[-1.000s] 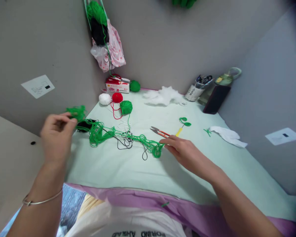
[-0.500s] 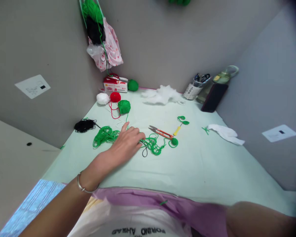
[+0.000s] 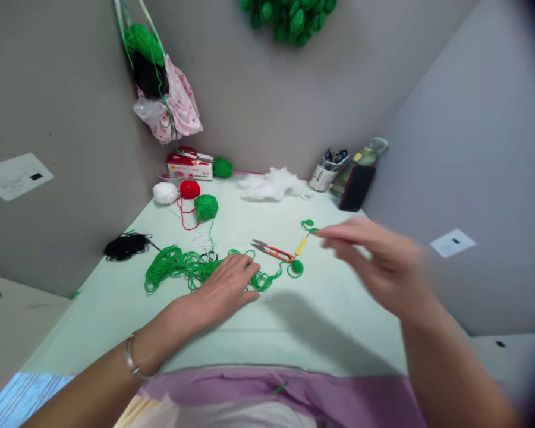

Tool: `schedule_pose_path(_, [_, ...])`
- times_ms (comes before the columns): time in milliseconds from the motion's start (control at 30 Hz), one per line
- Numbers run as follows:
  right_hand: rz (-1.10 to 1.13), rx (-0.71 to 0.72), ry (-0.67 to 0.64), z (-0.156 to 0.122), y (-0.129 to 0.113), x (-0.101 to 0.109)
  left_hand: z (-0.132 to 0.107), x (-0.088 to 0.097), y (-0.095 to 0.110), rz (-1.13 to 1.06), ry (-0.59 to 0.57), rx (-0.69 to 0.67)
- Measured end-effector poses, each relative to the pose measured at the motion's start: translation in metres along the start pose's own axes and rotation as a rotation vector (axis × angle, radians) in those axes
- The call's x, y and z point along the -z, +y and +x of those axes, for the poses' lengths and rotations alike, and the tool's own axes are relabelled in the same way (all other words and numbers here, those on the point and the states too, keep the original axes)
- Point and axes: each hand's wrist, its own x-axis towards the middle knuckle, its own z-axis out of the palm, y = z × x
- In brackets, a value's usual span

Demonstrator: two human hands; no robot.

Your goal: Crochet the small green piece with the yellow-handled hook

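My left hand (image 3: 227, 285) lies flat, fingers stretched, on a tangle of loose green yarn (image 3: 178, 268) spread over the pale green table (image 3: 321, 309). My right hand (image 3: 378, 261) hovers blurred above the table's right part, fingers extended toward the left, with nothing visible in it. Orange thread snips (image 3: 271, 251) lie just past the left fingertips. A yellow-handled crochet hook (image 3: 300, 245) with a small green crocheted piece (image 3: 309, 226) sits beside them, and a small green disc (image 3: 296, 267) is on the yarn's right end.
White (image 3: 165, 192), red (image 3: 189, 189) and green yarn balls (image 3: 205, 207) and a red-white box (image 3: 189, 167) stand at the back left. Black yarn (image 3: 125, 246) lies at the left edge. White stuffing (image 3: 271, 183), a tool cup (image 3: 324, 171) and a bottle (image 3: 361, 163) sit at the back.
My right hand has come back into view, raised over the table's right side. My left hand stays on the green yarn, having dropped there from the left a second ago. The camera tilted upward.
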Motion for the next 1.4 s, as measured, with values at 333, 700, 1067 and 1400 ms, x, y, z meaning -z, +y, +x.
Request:
schedule_pose_path(333, [-0.332, -0.001, -0.374, -0.004, 0.086, -0.049, -0.022, 0.028, -0.033, -0.029, 0.101, 0.069])
schedule_pose_path(700, [0.292, -0.184, -0.110, -0.014, -0.008, -0.051, -0.017, 0.043, 0.038, -0.713, 0.441, 0.327])
schedule_pose_path(1067, [0.609, -0.362, -0.396, -0.022, -0.051, -0.029, -0.022, 0.019, 0.064, -1.399, 0.254, 0.366])
schedule_pose_path(1400, [0.805, -0.225, 0.087, -0.074, -0.057, -0.059, -0.024, 0.011, 0.100, -1.577, 0.344, 0.410])
